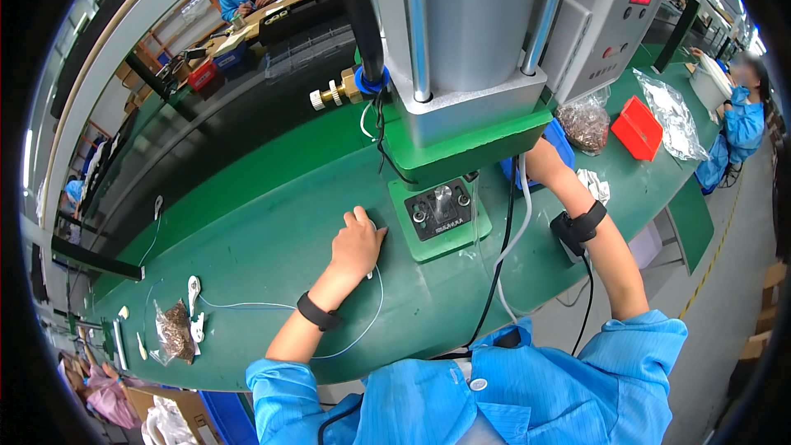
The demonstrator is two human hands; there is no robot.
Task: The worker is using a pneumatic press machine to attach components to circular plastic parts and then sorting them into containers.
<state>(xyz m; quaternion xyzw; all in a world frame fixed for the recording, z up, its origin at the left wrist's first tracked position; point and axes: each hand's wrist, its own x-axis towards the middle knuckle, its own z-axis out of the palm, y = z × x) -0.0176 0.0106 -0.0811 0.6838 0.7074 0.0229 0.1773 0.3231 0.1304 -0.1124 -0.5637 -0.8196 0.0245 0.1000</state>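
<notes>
My left hand [356,243] lies palm down on the green table [272,222], fingers bent over one end of a thin white wire [247,306] that loops back toward me. It is just left of the press's green base [445,245], which carries a black fixture plate [441,210] with metal pins. My right hand [544,166] reaches past the right side of the grey and green press [461,58] toward a blue bin [562,142]. Its fingers are hidden behind the press frame. Both wrists wear black straps.
A clear bag of small brown parts [585,122] and a red bin [638,128] sit right of the press. Another bag of brown parts [173,331] and white pieces [194,288] lie at the table's left end. Black and white cables [503,264] hang near me. Other people work at the far benches.
</notes>
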